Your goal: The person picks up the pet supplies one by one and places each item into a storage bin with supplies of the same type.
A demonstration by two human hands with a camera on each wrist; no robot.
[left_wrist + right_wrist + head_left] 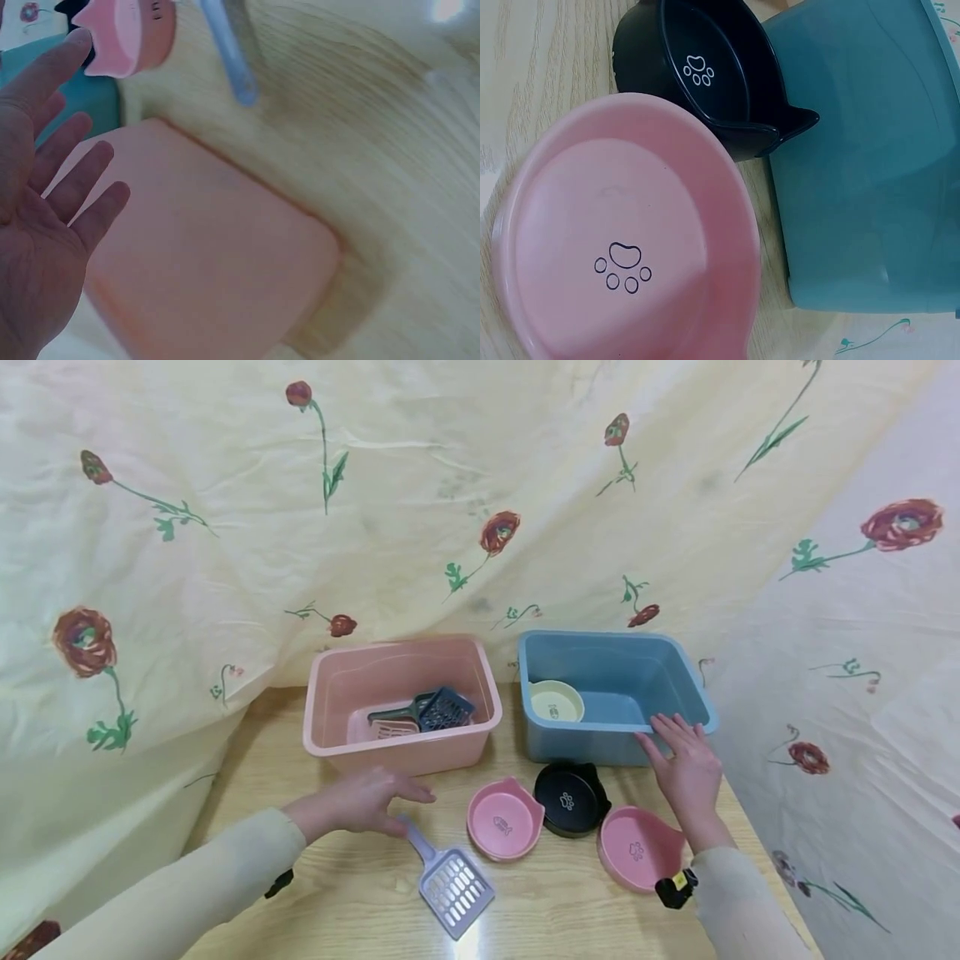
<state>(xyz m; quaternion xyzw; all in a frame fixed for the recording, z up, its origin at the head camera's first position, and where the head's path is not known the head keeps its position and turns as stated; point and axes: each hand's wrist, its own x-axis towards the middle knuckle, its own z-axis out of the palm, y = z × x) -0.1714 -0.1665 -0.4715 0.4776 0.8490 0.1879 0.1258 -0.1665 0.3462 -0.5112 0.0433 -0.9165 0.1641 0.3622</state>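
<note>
My left hand (367, 802) is just above the handle end of a lavender slotted litter scoop (454, 887), its fingers spread. In the left wrist view those fingers (90, 180) look extended and hold nothing, apart from the scoop handle (231, 56). My right hand (686, 772) is at the front rim of a blue bin (585, 745), fingers extended over the rim; whether they touch it is hard to tell. A cream bowl (557, 702) stands inside this bin. Below the right hand lies a pink paw-print bowl (637, 852). The right wrist view does not show the hand.
A pink bin (420, 752) at the back left contains several scoops, a dark blue one (446, 708) among them. Between the hands stand a pink fish-print bowl (504, 821) and a black paw-print bowl (568, 800). Flowered cloth (420, 485) hangs behind the wooden table (360, 893).
</note>
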